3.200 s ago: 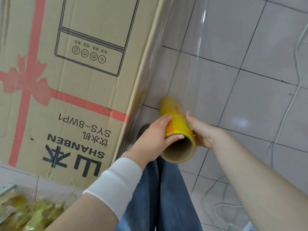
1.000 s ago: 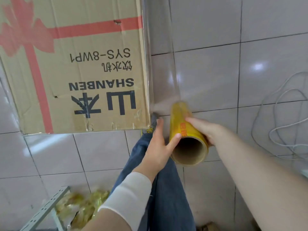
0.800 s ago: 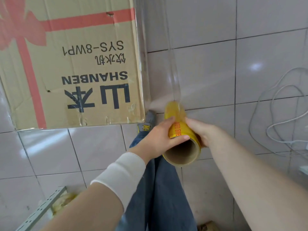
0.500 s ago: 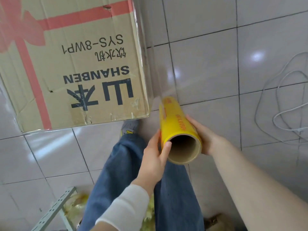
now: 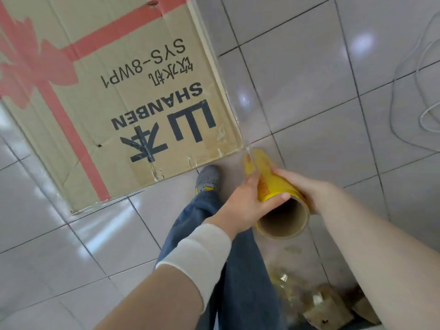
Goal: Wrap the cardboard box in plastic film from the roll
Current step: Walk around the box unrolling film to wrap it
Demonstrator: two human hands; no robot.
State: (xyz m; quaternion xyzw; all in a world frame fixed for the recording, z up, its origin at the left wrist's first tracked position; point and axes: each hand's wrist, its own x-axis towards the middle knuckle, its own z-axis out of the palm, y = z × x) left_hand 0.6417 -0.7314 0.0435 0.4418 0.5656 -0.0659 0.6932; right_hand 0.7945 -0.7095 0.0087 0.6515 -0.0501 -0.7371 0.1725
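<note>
Roll (image 5: 273, 183) | left hand (image 5: 240, 203) fingers curled round it | right hand (image 5: 307, 189) grips far side | near box (image 5: 142, 91) corner

The cardboard box (image 5: 78, 129) is showing black print, upside down, in the upper left of the frame. It is reading SYS-8WP1 at the top, then 饮水机, then SHANBEN, then big 山本. The yellow roll (image 5: 271, 186) is carrying small red print, too blurry to read.
</note>
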